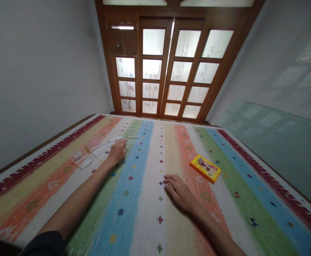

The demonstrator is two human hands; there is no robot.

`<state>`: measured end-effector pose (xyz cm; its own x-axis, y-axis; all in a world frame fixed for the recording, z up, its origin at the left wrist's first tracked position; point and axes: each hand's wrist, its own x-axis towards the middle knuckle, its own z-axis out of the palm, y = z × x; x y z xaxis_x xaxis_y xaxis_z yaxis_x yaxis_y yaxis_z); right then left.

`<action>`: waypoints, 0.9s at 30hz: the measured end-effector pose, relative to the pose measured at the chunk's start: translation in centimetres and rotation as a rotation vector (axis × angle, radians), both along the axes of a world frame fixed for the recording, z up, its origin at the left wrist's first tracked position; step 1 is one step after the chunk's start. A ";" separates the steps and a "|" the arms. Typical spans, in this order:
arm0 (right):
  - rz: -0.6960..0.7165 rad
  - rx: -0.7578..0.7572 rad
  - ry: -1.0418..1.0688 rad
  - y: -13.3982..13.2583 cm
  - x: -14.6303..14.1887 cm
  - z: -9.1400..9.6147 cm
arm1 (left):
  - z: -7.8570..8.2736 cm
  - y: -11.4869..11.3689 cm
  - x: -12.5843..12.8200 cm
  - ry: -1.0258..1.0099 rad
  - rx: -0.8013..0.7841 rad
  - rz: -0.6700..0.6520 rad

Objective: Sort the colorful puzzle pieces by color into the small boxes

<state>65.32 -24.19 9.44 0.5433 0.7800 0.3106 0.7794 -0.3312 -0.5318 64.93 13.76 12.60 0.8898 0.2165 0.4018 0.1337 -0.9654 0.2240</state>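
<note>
My left hand (pixel 117 152) reaches out over the table with its fingers closed at the near left edge of a clear plastic box (pixel 133 138). The exact grip is hard to make out, as the box is see-through. To the left of that hand, more clear plastic boxes stand in a loose slanting row: one (pixel 100 150) in the middle and another (pixel 82 159) farther left. My right hand (pixel 179 192) lies palm down on the cloth, fingers stretched out, holding nothing. Beyond it to the right rests a yellow box with a printed picture (pixel 205 168).
A striped, patterned tablecloth (pixel 147 199) covers the table. Wooden doors with glass panes (pixel 161 71) stand past the far edge. White walls rise on both sides, and a pale green panel (pixel 272 138) runs along the right wall.
</note>
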 end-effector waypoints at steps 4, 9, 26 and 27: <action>-0.006 0.007 -0.007 0.1 0.0 0.1 | -0.2 1.9 -5.4 -0.052 -0.017 0.010; -0.002 0.014 -0.020 0.1 0.1 0.0 | -2.2 2.0 -10.3 0.049 -0.055 -0.087; -0.009 -0.006 -0.027 0.1 0.0 0.3 | -4.5 0.5 -3.7 -0.043 -0.260 -0.095; -0.009 -0.005 -0.025 0.1 -0.1 0.3 | -4.5 0.6 -3.7 -0.057 -0.269 -0.089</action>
<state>65.27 -24.10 9.71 0.5422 0.7768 0.3203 0.7895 -0.3404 -0.5107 61.24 14.33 8.12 0.8877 0.2441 0.3905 0.0308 -0.8775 0.4786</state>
